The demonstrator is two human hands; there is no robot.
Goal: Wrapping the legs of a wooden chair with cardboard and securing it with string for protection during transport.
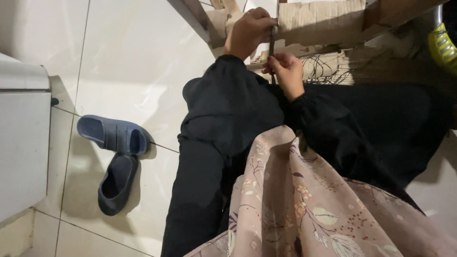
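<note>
Cardboard sheet gripped between both hands

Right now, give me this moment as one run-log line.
left hand: grips cardboard sheet edge | right hand: holds thin dark tool upright against cardboard | floor: two dark slippers to the left

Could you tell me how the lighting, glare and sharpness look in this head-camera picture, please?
Head view: the floor tiles carry a soft bright glare; the two dark slippers throw soft shadows on them; the left hand and right hand on the cardboard are evenly lit and fairly sharp; the black clothing loses detail in darkness; the upper right corner is dim.
</note>
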